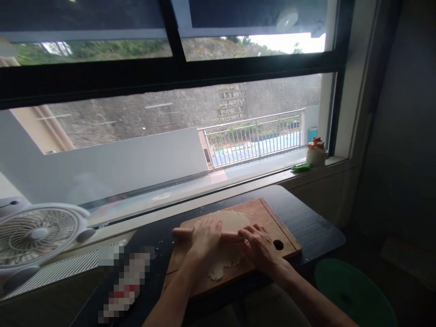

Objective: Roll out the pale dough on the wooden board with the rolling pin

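A wooden rolling pin lies across a flat, pale sheet of dough with ragged edges. The dough is spread on a wooden cutting board that has a round hole near its right corner. My left hand rests over the pin left of its middle, fingers pointing away from me and curled over the wood. Around the pin's right end my right hand has its fingers bent, and it hides that end. Both palms are out of sight from above.
The board sits on a dark table below a wide window. A white fan stands at the left. On the sill are a jar with an orange top and a green item. A green stool or basin is low at the right.
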Demonstrator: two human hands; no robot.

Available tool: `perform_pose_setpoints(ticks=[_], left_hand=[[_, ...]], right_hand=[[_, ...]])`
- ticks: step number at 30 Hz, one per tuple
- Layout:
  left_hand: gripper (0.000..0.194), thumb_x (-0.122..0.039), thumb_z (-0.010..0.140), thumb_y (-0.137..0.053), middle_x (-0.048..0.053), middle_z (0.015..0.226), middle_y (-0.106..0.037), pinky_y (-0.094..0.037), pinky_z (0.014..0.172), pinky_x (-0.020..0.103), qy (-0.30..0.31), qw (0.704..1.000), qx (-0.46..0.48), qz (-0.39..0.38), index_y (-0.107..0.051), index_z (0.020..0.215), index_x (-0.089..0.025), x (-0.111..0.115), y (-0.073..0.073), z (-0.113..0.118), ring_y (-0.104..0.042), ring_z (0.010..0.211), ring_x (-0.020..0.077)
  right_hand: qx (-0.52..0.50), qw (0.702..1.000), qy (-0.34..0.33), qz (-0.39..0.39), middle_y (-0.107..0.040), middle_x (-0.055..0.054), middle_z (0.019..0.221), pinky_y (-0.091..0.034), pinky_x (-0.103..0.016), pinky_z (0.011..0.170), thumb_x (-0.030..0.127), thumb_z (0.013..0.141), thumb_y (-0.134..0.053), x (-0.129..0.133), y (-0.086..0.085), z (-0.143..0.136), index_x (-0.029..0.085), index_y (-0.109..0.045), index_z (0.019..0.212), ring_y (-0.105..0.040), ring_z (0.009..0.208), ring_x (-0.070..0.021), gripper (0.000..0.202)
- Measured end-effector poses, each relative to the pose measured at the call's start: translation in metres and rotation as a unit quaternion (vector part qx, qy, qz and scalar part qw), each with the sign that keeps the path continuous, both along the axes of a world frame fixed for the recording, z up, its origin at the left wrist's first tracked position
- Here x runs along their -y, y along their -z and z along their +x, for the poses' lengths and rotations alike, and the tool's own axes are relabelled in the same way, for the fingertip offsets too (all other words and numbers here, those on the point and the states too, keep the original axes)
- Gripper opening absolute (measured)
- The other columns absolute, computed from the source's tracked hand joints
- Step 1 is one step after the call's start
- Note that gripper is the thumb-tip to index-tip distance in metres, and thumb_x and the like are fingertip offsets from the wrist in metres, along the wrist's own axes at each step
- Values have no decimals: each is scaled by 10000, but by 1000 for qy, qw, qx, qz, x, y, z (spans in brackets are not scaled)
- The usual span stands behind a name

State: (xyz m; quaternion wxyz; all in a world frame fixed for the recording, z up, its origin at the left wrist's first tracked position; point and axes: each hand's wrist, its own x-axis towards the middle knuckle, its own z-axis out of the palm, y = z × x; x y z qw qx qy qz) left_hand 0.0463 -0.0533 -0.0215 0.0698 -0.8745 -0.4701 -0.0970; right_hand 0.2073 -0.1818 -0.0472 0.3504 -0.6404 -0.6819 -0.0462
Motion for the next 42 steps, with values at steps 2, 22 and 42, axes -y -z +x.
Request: perform_pose_setpoints(ticks=[2,22,42], left_hand=[[425,-356,924,-295,76,1333,-505,-228,1067,393,-1,1000,1,18,-528,1230,-174,21,11,-30,-388,1269,221],[378,-306,851,-404,36,961,-617,-321,888,425,-38,991,39,123,-568,1191,-314,57,44,-110,-545,922,221],[386,-318,901,-283,108,1126,-614,-358,925,396,-81,996,-34,-31,-620,1045,-196,-42,-10,-16,-514,1083,243]], right_hand=[[27,999,-17,-6,-604,-8,930,-317,-308,871,258,885,-465,-6,-9,0,245,-629,890,-475,945,-173,164],[106,988,-111,-26,-577,-58,1016,-301,-320,939,270,932,-345,-51,-12,-32,178,-582,953,-469,961,-166,255],[42,986,98,-131,-601,-126,981,-338,-343,842,313,882,-374,-120,-30,-2,138,-638,932,-509,941,-218,321]])
